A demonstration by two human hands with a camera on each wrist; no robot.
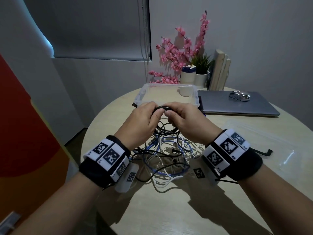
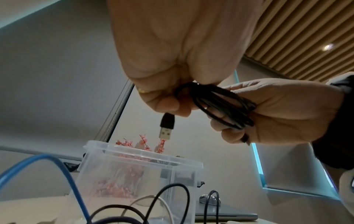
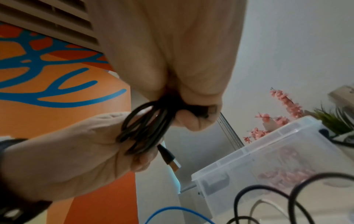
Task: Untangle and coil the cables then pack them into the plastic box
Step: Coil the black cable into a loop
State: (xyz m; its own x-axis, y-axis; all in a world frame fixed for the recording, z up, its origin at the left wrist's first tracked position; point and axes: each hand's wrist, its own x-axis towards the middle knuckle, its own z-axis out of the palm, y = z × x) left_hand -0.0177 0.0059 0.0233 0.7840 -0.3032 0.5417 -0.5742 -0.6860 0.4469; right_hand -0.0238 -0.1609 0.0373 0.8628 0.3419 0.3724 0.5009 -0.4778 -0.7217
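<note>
Both hands hold one black cable (image 2: 220, 103) wound into a small coil, raised above the bench (image 1: 186, 209) just short of the box (image 1: 140, 97). The left hand (image 1: 140, 122) has its fingers (image 2: 168, 104) curled round one side of the coil, and the USB plug (image 2: 166, 125) hangs free below them. The right hand (image 1: 184, 122) pinches the opposite side, fingers (image 2: 229, 125) closed on the loops. The box stands open toward the far edge of the bench, beside a laptop (image 1: 237, 104); nothing coiled is visible inside it. The tangle (image 1: 166, 155) of blue, white and black cables lies in the middle of the bench under the wrists.

The step in hand looks like finishing this coil. To do it well, keep the loops equal and flat between the two grips, and tuck the loose plug end round or through the bundle so it cannot spring open. Release one hand only once the other spans all the turns. Whether any tail of this cable runs back into the tangle cannot be told; check that before lifting it toward the box, or it may drag the others along. Lay it flat against a box wall to leave room for the rest.
</note>
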